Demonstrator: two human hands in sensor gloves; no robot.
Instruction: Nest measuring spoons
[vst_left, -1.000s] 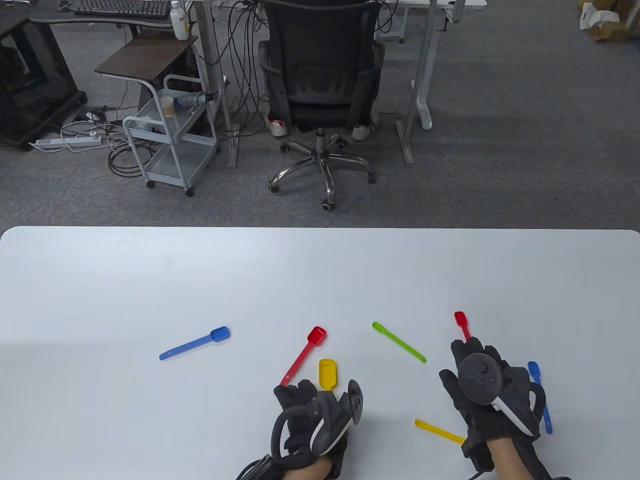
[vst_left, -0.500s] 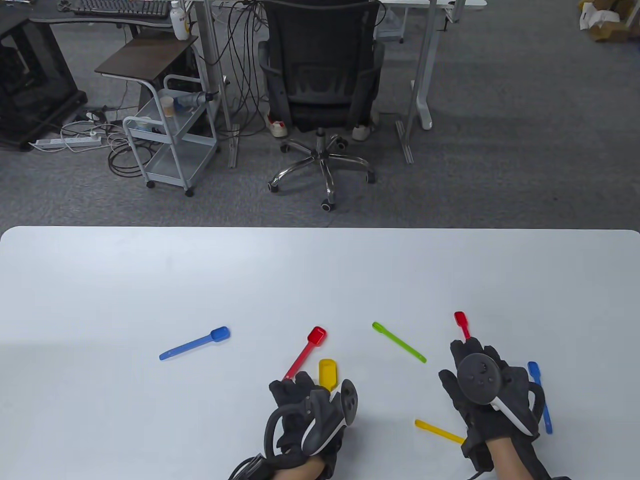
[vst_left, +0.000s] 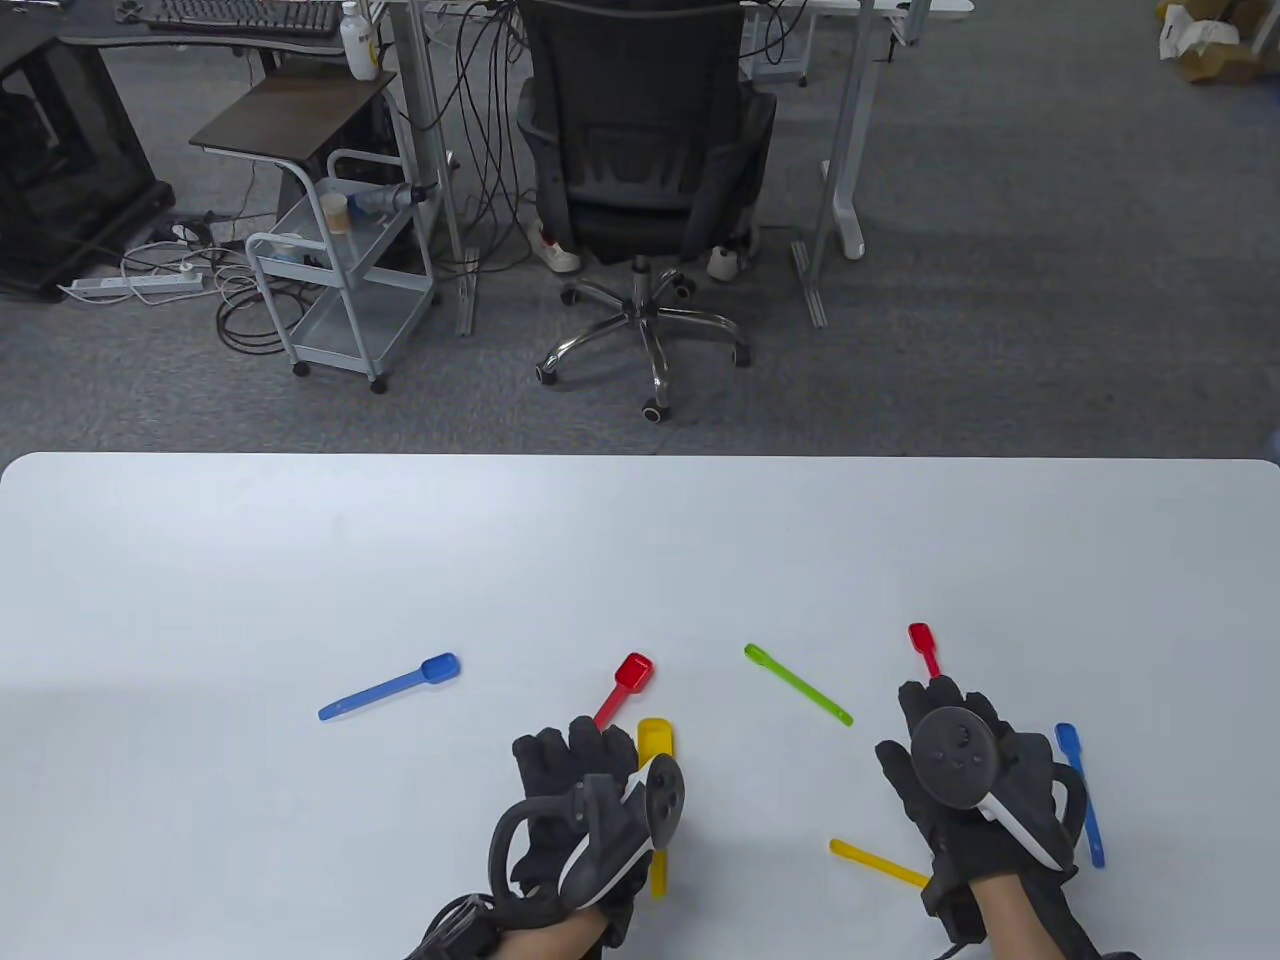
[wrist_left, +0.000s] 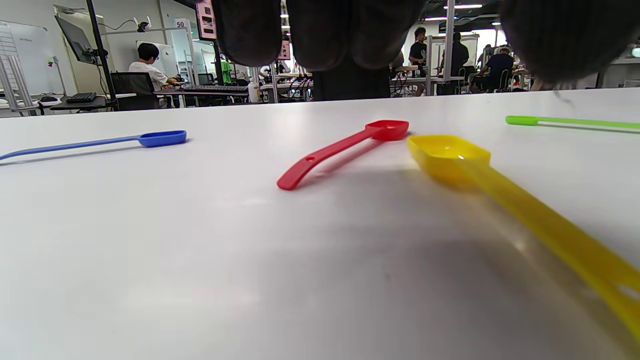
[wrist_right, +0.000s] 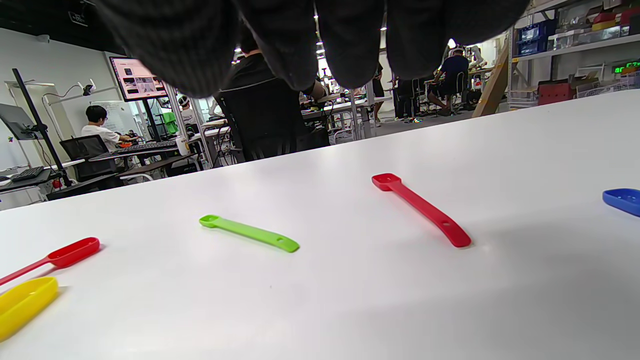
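- The left hand (vst_left: 575, 790) is held spread above the red spoon (vst_left: 625, 680) handle and large yellow spoon (vst_left: 655, 745), nothing gripped (a pick-up seems intended).
- The right hand (vst_left: 965, 775) is laid flat, empty, among unnested spoons scattered on the table (vst_left: 200, 560).

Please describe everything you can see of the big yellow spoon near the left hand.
The big yellow spoon looks like translucent yellow plastic, with a rectangular, open bowl facing up and a long flat handle with a hole near its end. It lies flat on the white table, bowl pointing away from the person, close beside the red spoon's bowl. The left hand hovers over it, fingers above the table, not gripping it.
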